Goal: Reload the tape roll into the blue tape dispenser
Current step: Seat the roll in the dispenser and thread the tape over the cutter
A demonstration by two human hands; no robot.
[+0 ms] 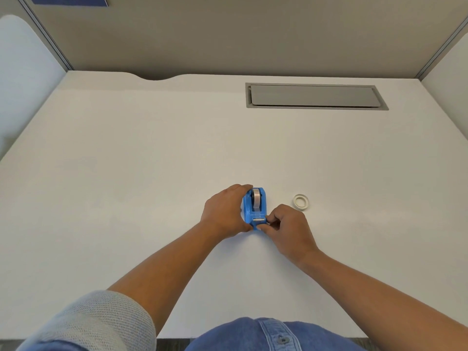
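The blue tape dispenser [255, 210] stands upright on the white desk [152, 173], its metal cutter end towards me. A roll of clear tape [256, 198] sits in its cradle. My left hand [225, 211] wraps the dispenser's left side and holds it. My right hand [288, 229] is at the cutter end, its fingertips pinched against the front right corner; whether tape is between them is too small to tell. A second, thin white ring of tape [301, 201] lies flat on the desk to the dispenser's right, untouched.
A grey cable-hatch lid [314, 96] is set into the desk at the back right. Partition walls close in the desk at the back and both sides. The desk's front edge runs just above my lap.
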